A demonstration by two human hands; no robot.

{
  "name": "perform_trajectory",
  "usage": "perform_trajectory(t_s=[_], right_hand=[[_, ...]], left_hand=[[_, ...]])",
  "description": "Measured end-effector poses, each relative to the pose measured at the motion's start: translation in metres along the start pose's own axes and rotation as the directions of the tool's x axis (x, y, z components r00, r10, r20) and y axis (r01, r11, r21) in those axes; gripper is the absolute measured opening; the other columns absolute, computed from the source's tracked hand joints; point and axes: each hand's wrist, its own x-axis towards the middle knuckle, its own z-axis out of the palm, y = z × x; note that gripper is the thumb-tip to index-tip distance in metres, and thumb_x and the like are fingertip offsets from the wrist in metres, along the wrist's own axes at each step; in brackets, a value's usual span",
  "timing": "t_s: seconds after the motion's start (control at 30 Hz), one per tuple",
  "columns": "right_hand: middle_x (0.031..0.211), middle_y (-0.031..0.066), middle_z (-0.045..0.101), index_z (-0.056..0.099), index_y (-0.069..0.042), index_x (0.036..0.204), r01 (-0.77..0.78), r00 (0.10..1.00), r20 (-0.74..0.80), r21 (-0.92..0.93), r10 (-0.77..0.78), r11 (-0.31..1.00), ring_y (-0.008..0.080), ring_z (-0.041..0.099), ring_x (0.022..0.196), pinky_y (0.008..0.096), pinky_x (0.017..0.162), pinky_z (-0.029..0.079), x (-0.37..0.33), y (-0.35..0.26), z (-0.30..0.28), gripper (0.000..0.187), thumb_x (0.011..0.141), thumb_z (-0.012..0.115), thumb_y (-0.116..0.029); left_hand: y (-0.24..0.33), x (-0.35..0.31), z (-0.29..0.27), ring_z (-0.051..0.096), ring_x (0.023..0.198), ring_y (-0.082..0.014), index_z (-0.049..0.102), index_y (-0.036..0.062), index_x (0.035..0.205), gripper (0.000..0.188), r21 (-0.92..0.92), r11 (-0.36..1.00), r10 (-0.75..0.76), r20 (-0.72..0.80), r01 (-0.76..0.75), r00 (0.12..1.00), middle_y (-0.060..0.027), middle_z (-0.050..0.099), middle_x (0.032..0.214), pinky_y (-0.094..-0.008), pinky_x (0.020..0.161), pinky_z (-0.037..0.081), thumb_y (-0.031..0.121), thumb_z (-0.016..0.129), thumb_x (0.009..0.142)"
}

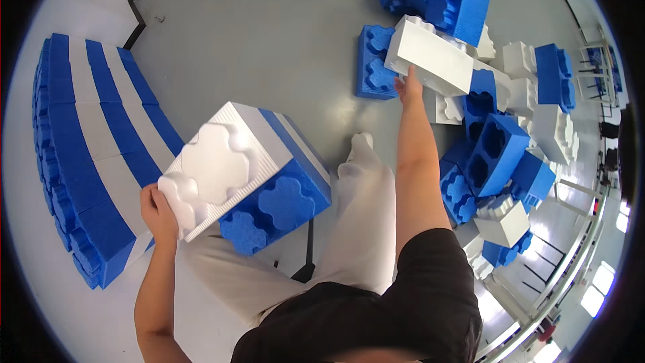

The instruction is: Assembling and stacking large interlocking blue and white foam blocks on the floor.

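Head view: left grasping, right grip cannot be determined.
Left hand (159, 214) holds studded white block (213, 165) against blue block (279, 205); right hand (408, 86) touches long white block (433, 57) at block pile (498, 154).

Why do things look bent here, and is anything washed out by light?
Head view: wide fisheye lens, so the striped block stack bows along the left rim and the corners go black; head view: the windows at lower right are glared to white; head view: a soft sheen lies on the grey floor; head view: the left hand looks reasonably sharp.
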Motion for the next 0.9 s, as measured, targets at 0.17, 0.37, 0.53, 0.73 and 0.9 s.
perform_trajectory(t_s=[0.17,0.37,0.53,0.73,0.9], right_hand=[[0.143,0.0203,0.050,0.040,-0.002,0.146,0.032,0.998,0.042,0.193,-0.041,0.981,0.0291,0.060,0.118,0.0465,0.086,0.052,0.046,-0.026,0.020,0.073,0.097,0.064,-0.051],[0.109,0.0108,0.063,0.052,-0.006,0.125,0.007,0.991,-0.130,0.218,0.022,0.976,0.0228,0.065,0.098,0.0425,0.083,0.053,0.055,-0.029,0.026,0.034,0.103,0.060,-0.030],[0.094,0.0075,0.060,0.053,-0.003,0.112,0.089,0.996,-0.003,0.332,-0.094,0.939,0.0211,0.064,0.082,0.0379,0.075,0.055,0.018,-0.018,-0.005,0.016,0.105,0.054,-0.017],[0.104,0.0098,0.058,0.051,0.000,0.114,-0.005,0.985,0.167,0.319,-0.051,0.948,0.0250,0.057,0.096,0.0409,0.088,0.051,-0.085,0.026,-0.066,0.024,0.106,0.050,-0.022],[0.109,0.0068,0.056,0.048,-0.004,0.123,-0.067,0.957,0.289,0.316,-0.029,0.946,0.0216,0.058,0.095,0.0390,0.083,0.051,-0.197,0.020,-0.100,0.024,0.105,0.053,-0.018]], left_hand=[[-0.005,-0.006,0.001,0.053,0.088,-0.0190,0.060,-0.0015,0.102,0.023,0.017,0.999,0.048,0.013,-0.048,0.999,-0.0092,0.058,0.097,-0.0311,0.084,0.044,0.013,0.042,0.103],[-0.003,-0.005,0.000,0.055,0.089,-0.0200,0.060,-0.0017,0.102,0.023,0.020,0.998,0.062,0.041,-0.063,0.997,-0.0094,0.059,0.099,-0.0317,0.084,0.045,0.013,0.042,0.103],[0.000,-0.002,0.008,0.056,0.089,-0.0235,0.061,-0.0023,0.100,0.023,0.063,0.992,0.113,-0.014,-0.112,0.994,-0.0116,0.059,0.098,-0.0342,0.083,0.045,0.013,0.044,0.102],[0.000,-0.002,0.005,0.059,0.089,-0.0307,0.062,-0.0021,0.098,0.022,0.047,0.992,0.117,-0.046,-0.115,0.992,-0.0149,0.061,0.098,-0.0383,0.083,0.046,0.014,0.047,0.099],[-0.001,-0.004,0.004,0.059,0.096,-0.0358,0.064,0.0004,0.099,0.020,0.056,0.987,0.155,-0.072,-0.151,0.985,-0.0159,0.063,0.103,-0.0416,0.087,0.047,0.017,0.053,0.095]])
